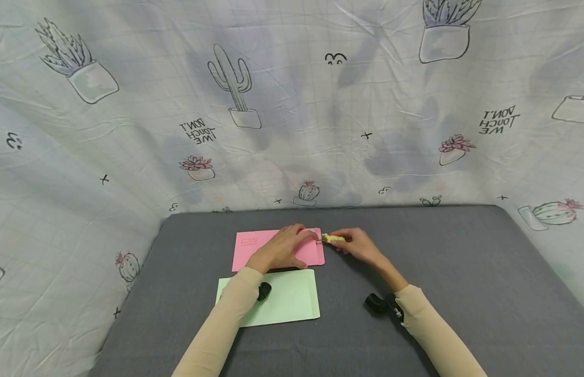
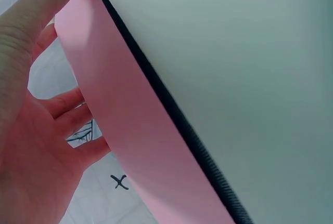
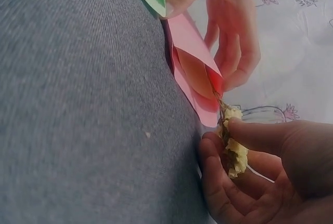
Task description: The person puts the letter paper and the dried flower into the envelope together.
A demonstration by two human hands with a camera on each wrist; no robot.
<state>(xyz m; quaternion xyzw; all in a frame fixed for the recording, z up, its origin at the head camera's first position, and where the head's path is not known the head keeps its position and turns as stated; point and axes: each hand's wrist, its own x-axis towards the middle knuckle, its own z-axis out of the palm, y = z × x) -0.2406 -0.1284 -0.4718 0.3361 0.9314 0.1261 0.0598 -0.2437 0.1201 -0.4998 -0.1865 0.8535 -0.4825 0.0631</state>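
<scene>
A pink envelope lies on the grey table, its open mouth toward the right. My left hand spans its right part, thumb at the near edge and fingers at the far edge, holding it. The right wrist view shows the mouth gaping, with a tan-coloured inside. A small sprig of pale yellow dried flowers is pinched between thumb and fingers of my right hand. The sprig's thin stem points into the envelope's mouth; how far it reaches inside is hidden.
A light green envelope lies nearer to me, partly under the left forearm. The grey cloth-covered table extends to the right. Behind it hangs a white curtain printed with cacti. A black wrist camera sits at the right wrist.
</scene>
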